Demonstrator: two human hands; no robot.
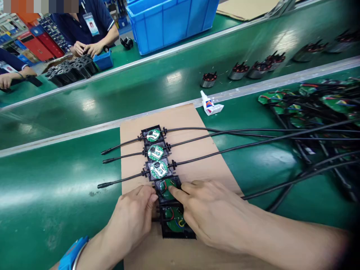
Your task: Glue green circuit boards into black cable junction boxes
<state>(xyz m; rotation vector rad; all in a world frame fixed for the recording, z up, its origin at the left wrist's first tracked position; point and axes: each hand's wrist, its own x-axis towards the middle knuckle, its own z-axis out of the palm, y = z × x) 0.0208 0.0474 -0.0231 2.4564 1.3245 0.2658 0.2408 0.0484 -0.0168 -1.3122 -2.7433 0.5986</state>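
Observation:
Several small black plastic cases form a row on the cardboard, each with a round green circuit board. My left hand (136, 210) pinches at the left side of the fourth case (180, 183), where its short black cable disappears between thumb and fingers. My right hand (209, 212) reaches over from the right, index fingertip touching that case's circuit board (166, 188); its thumb is hidden. The nearest case (180, 235) lies partly under the right hand and shows red, yellow and blue wires. The three farther cases (172, 173) hold boards with white patches, with black cables out both sides.
Cardboard (194, 150) lies on the green bench. Long black cables (253, 144) run right to a pile of wired circuit boards (281, 101). A white tube (209, 105) lies by the rail. Motor stators (209, 80) sit on the conveyor. Beyond are a blue crate (171, 26) and co-workers.

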